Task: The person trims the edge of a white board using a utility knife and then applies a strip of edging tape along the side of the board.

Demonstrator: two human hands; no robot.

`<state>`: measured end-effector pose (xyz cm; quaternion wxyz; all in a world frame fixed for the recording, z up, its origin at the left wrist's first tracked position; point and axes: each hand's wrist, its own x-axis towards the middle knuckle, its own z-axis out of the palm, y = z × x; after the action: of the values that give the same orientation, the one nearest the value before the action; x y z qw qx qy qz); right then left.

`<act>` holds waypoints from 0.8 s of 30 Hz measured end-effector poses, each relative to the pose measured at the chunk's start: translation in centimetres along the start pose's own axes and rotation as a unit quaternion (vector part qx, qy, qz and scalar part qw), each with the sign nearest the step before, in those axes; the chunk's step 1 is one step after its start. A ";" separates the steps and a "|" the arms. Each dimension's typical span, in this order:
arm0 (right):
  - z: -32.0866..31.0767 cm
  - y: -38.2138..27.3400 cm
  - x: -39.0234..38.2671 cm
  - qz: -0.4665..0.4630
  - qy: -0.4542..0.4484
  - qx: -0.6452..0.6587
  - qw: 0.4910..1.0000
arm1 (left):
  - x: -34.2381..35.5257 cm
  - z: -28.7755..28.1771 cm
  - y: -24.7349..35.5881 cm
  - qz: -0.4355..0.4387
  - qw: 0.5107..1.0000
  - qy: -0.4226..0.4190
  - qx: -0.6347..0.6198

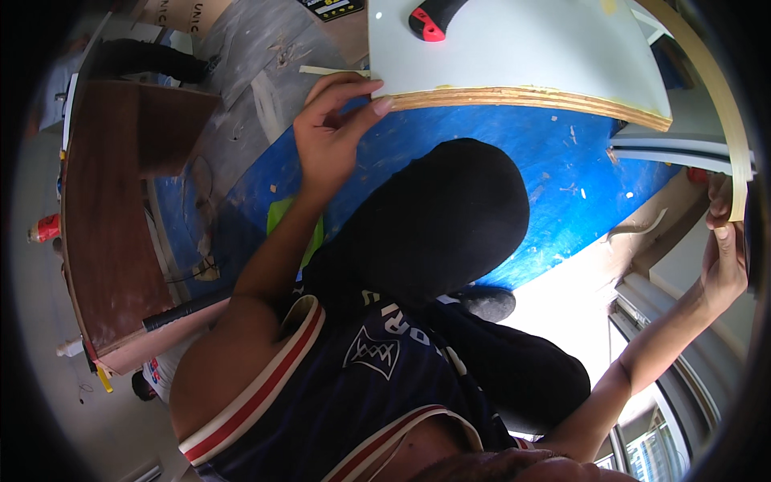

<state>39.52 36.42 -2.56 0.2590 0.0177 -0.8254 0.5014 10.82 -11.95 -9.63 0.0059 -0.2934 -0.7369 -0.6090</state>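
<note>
A white-faced plywood board (530,56) lies ahead of me, its raw layered edge (522,99) facing me. My left hand (331,132) pinches the board's near left corner, thumb on the edge and fingers on top. My right hand (725,253) is raised at the far right and grips the lower end of a long cream edge strip (723,104). The strip curves up and away past the board's right side. A red and black tool handle (432,20) rests on the board's top.
Blue sheeting (514,165) lies under the board. A brown wooden panel (112,217) stands at the left with a black pipe (185,309) below it and a red can (44,229) beside it. Grey metal profiles (675,151) sit at the right. Black cloth (438,217) covers my chest.
</note>
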 end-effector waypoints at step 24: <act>9.3 -7.6 5.7 -0.174 -0.206 -0.078 0.960 | 4.2 -2.6 11.1 0.321 0.876 -0.255 0.255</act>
<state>32.99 26.14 2.80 0.1676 0.2437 -0.8817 0.3676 11.34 -11.57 2.49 0.0880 -0.6471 -0.7080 -0.2688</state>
